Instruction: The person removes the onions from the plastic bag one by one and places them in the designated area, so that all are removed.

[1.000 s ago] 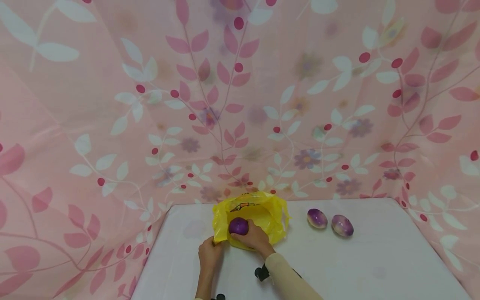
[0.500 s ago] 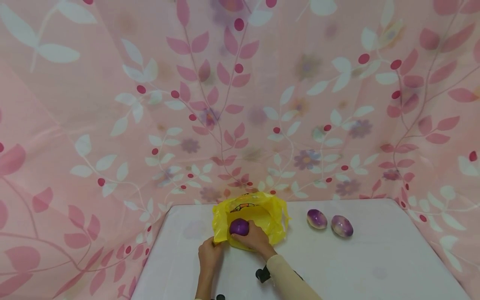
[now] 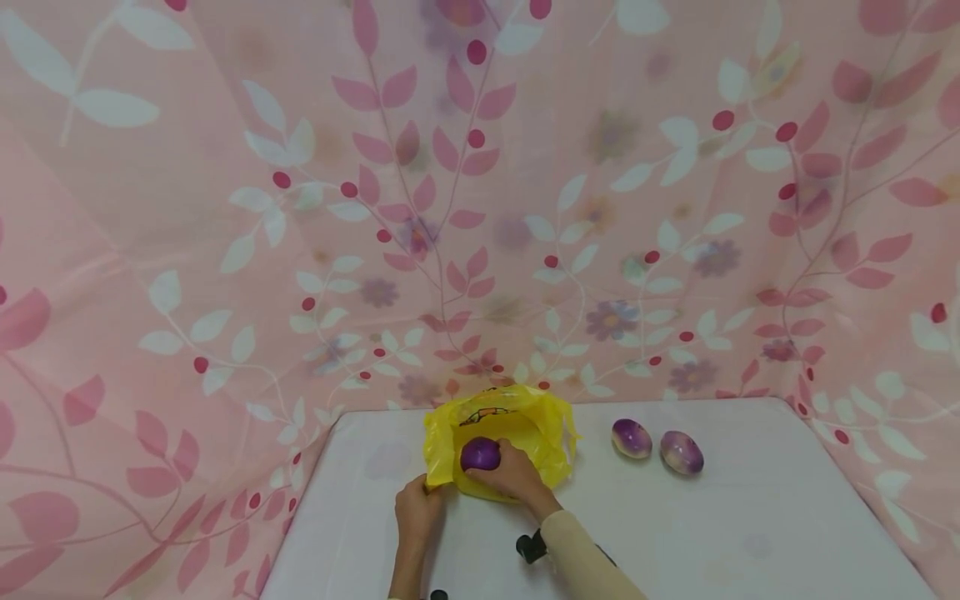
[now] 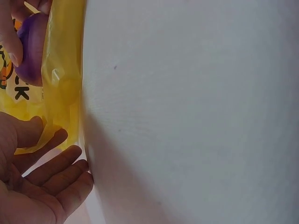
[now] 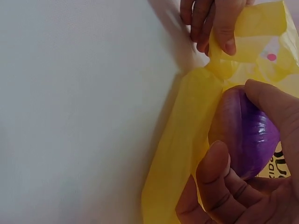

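A yellow plastic bag lies on the white table, its mouth facing me. My left hand pinches the near left edge of the mouth between thumb and index finger; its other fingers stretch out in the left wrist view. In that mouth, my right hand grips a glossy, round, onion-like purple thing. The thumb lies over one side and the fingers curl round the other. Dark print on the bag's inner side shows behind it. The bag's far inside is partly hidden by the hand.
Two purple-and-cream oval things rest side by side to the right of the bag. Behind the white table hangs a pink floral cloth, close to the far edge.
My right hand and the purple thing have shifted very slightly right within the bag's mouth. My left hand keeps its pinch on the edge.
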The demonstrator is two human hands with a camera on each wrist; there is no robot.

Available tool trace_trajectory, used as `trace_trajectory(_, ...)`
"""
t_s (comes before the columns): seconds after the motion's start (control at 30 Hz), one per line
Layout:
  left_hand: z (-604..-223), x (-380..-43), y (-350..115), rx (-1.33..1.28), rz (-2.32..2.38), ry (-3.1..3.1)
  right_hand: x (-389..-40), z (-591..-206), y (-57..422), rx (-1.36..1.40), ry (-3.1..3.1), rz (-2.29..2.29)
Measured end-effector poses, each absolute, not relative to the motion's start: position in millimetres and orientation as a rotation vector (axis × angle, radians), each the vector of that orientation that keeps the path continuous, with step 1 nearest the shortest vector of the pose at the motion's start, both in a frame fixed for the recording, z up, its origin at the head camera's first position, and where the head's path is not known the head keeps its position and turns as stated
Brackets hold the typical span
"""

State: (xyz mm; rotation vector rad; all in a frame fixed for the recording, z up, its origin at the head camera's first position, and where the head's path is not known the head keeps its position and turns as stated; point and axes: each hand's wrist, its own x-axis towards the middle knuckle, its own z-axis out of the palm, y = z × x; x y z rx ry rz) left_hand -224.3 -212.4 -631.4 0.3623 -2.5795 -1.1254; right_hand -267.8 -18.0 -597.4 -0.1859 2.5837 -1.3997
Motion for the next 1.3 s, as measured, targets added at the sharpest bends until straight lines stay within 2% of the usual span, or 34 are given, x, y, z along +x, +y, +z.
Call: trace_trajectory(1.3, -632, -224, -212, 0.380, -1.135, -2.589, -259, -567, 10, -0.180, 2.689, -1.292)
